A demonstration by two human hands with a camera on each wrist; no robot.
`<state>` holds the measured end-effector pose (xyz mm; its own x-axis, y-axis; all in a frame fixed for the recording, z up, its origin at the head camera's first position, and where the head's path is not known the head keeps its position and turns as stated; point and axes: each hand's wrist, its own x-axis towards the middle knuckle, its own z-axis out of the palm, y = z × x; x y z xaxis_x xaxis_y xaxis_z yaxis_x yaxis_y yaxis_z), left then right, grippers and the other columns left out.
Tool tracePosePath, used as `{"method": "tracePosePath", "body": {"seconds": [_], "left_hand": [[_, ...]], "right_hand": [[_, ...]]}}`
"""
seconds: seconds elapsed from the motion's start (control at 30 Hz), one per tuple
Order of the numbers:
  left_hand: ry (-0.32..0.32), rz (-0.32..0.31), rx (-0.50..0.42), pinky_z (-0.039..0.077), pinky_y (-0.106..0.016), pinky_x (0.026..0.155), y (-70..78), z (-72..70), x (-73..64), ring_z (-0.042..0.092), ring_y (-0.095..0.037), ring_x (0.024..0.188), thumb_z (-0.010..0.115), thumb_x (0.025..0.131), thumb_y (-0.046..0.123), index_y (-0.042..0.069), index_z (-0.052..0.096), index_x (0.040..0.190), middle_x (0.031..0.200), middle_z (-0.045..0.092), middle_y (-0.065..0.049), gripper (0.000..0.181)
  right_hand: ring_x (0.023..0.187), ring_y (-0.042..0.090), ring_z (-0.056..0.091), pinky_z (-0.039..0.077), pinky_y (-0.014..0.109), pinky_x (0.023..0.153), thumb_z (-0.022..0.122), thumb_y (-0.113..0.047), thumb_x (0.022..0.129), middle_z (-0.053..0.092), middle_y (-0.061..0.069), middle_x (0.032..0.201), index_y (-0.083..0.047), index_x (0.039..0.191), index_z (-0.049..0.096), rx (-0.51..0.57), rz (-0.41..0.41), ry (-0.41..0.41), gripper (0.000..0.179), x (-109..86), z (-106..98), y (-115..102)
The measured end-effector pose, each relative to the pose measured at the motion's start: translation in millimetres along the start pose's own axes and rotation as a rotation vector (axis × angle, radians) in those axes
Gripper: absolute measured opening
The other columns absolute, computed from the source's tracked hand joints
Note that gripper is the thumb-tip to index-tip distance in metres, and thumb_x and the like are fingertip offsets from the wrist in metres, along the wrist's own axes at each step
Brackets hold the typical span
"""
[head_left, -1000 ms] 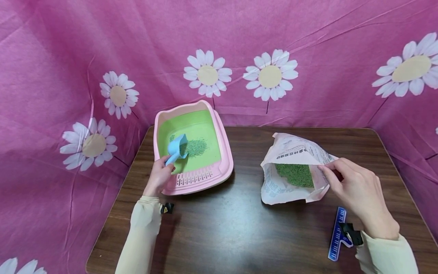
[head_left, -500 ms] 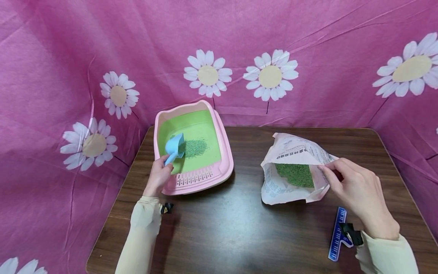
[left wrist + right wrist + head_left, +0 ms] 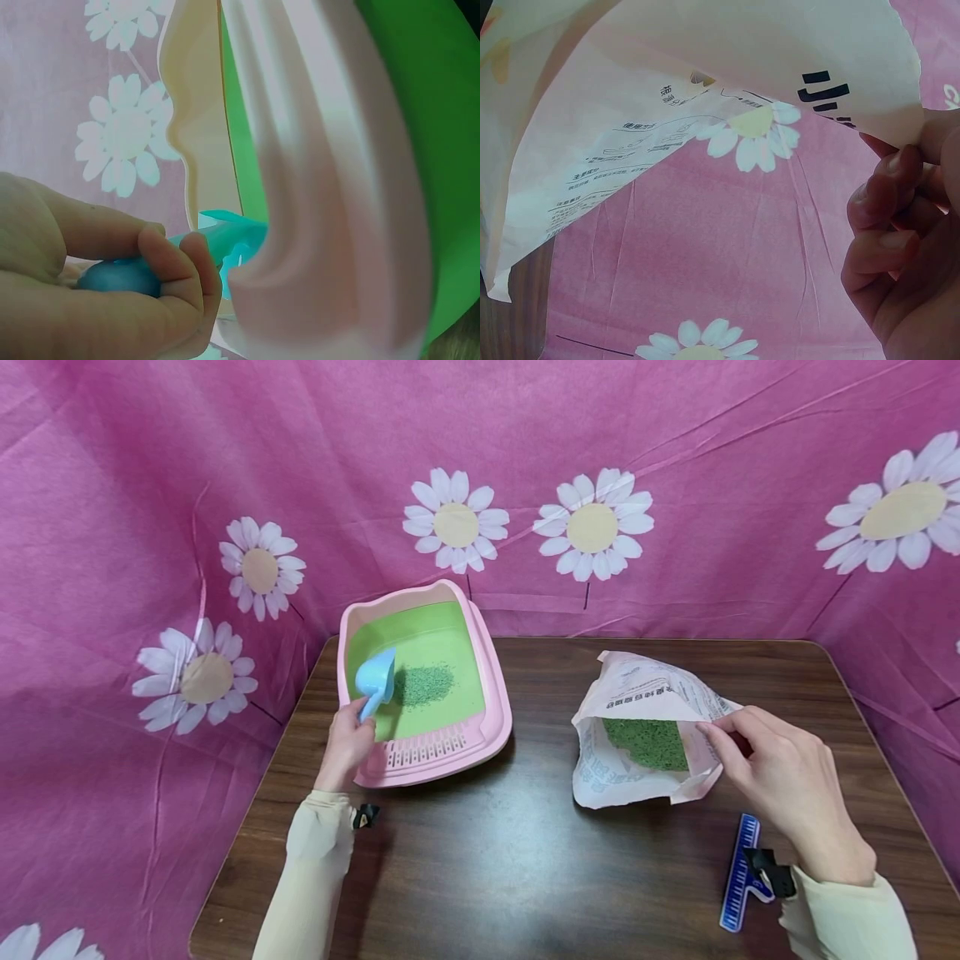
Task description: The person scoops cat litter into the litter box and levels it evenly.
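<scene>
My left hand (image 3: 348,743) grips the handle of a light blue scoop (image 3: 375,677), which is tilted over the left side of a pink litter box (image 3: 491,693) with a green inside. Beside the scoop, a small heap of green cat litter (image 3: 427,683) lies on the box floor. In the left wrist view, fingers (image 3: 176,270) curl round the scoop's rounded handle end (image 3: 120,277). At the right, my right hand (image 3: 783,772) pinches the edge of a white paper bag (image 3: 637,685). Its mouth gapes toward me, with green granules (image 3: 648,743) inside.
A blue sealing clip (image 3: 738,872) lies on the brown wooden table (image 3: 510,868), close to my right wrist. Behind the table hangs a pink cloth (image 3: 517,435) printed with white daisies. Dark bands sit at both wrists.
The scoop has shifted left and tipped in my left hand, its opening turning away from view, and more of the litter heap shows. My right hand and the bag stay put.
</scene>
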<state>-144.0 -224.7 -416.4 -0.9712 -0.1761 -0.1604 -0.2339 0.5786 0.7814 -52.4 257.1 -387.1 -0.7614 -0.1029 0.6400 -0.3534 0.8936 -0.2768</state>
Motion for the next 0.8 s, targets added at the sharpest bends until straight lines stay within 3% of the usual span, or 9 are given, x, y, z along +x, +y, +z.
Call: {"method": "tracePosePath", "body": {"seconds": [0.6,0.7,0.8], "left_hand": [[0.009,0.012,-0.018,0.039,-0.049,0.107,-0.5,-1.0,-0.6,0.042,-0.04,0.124,0.042,0.093,-0.002,-0.007,0.038,0.143,0.138,0.041,-0.031,0.051],[0.004,0.017,-0.033,0.044,-0.042,0.099,0.2,-1.3,-0.7,0.044,-0.039,0.121,0.042,0.093,-0.003,-0.007,0.038,0.143,0.138,0.042,-0.031,0.051],[0.005,0.026,-0.055,0.047,-0.029,0.082,0.8,-1.0,-1.0,0.049,-0.034,0.111,0.042,0.093,-0.003,-0.007,0.039,0.142,0.132,0.047,-0.032,0.05]], "right_hand": [[0.051,0.006,0.041,0.031,0.03,0.043,0.078,-0.013,0.072,0.061,-0.004,0.067,-0.015,0.075,0.067,-0.006,0.003,0.0,0.012,-0.1,0.0,-1.5],[0.051,0.006,0.041,0.031,0.03,0.043,0.078,-0.012,0.072,0.061,-0.003,0.068,-0.015,0.076,0.067,-0.005,0.005,0.0,0.012,-0.2,0.0,-1.5],[0.051,0.006,0.041,0.032,0.03,0.043,0.079,-0.012,0.072,0.062,-0.003,0.068,-0.015,0.076,0.067,-0.004,0.005,0.0,0.012,-0.3,0.0,-1.5]]}}
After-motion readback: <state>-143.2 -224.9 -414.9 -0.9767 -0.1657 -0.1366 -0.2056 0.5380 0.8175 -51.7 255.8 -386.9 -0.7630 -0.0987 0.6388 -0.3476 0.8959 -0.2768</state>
